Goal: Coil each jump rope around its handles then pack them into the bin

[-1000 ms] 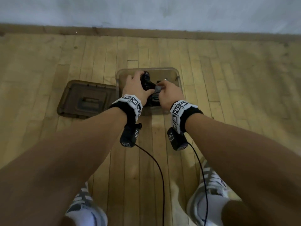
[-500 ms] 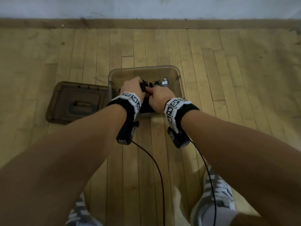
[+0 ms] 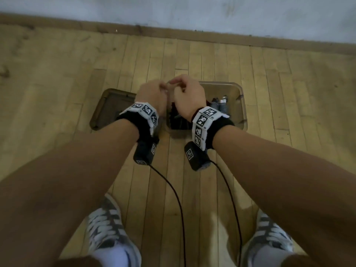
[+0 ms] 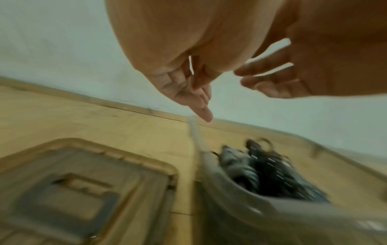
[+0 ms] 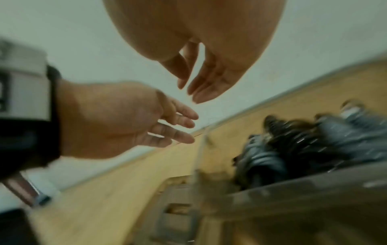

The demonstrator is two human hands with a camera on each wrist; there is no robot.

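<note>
A clear plastic bin stands on the wooden floor in front of me. Coiled jump ropes with dark and silver handles lie inside it, blurred in the wrist views. My left hand and right hand hover side by side above the bin's left half, close together and clear of the ropes. The left wrist view shows my left hand with relaxed fingers and nothing in it. My right hand is likewise empty, its fingers loosely straight.
The bin's brown lid lies flat on the floor just left of the bin. A grey wall with a wooden baseboard runs beyond it. My two shoes stand near the bottom edge, and wrist-camera cables hang between them.
Both hands held a coiled rope down in the bin; they have let it go and lifted up out of the bin, empty. The head view has shifted left.
</note>
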